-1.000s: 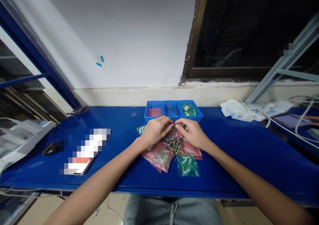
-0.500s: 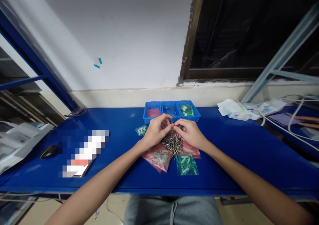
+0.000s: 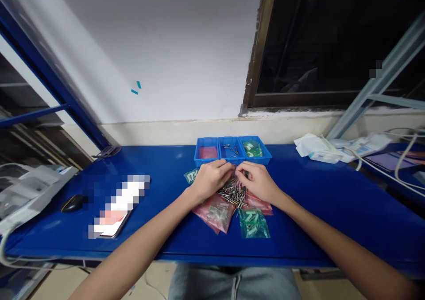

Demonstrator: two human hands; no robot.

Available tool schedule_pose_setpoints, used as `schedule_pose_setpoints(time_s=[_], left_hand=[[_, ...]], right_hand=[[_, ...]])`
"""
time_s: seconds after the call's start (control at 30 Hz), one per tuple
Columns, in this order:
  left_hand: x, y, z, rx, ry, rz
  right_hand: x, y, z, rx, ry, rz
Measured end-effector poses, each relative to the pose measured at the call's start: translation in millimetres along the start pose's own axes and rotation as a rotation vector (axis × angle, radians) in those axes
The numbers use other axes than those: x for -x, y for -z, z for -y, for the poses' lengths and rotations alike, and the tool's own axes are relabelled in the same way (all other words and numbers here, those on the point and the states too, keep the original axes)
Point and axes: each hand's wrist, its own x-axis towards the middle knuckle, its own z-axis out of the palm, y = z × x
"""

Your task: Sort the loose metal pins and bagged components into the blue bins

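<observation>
My left hand (image 3: 213, 178) and my right hand (image 3: 255, 178) meet over a pile of small metal pins (image 3: 234, 195), fingertips nearly touching. Both hands are closed in a pinch; whatever they hold is too small and too hidden to make out. Around the pile lie pink plastic bags (image 3: 217, 215) on the left, one with pale pieces on it, and another pink bag (image 3: 261, 203) under my right wrist. A green bag with white pieces (image 3: 254, 223) lies in front, and a smaller bag (image 3: 191, 176) rests beside my left hand.
Behind my hands stand three joined blue bins (image 3: 232, 151), holding pink bags, a few metal pins and green bags. On the blue table (image 3: 299, 229) lie a blurred-out phone (image 3: 116, 229) and a black mouse (image 3: 73, 203) at left. White packets (image 3: 315, 148) and cables are at right.
My left hand has turned so its back faces up more, with its fingers folded down. My right hand stays beside it. The view has shifted slightly.
</observation>
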Motion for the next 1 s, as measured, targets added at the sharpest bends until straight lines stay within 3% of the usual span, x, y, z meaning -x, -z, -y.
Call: schedule_pose_setpoints(time_s=[0.23, 0.67, 0.83, 1.0], left_hand=[[1, -0.1, -1, 0.029, 0.053, -0.037], [-4, 3.1, -12, 0.405, 0.099, -0.102], [-2, 1.2, -10, 0.269, 0.148, -0.132], [-1, 2.8, -8, 0.090, 0.086, -0.082]], right_hand=[[0, -1, 1, -0.024, -0.023, -0.015], [-1, -2, -8, -0.021, -0.011, -0.002], [-1, -2, -8, -0.028, -0.011, -0.024], [0, -3, -8, 0.000, -0.018, -0.049]])
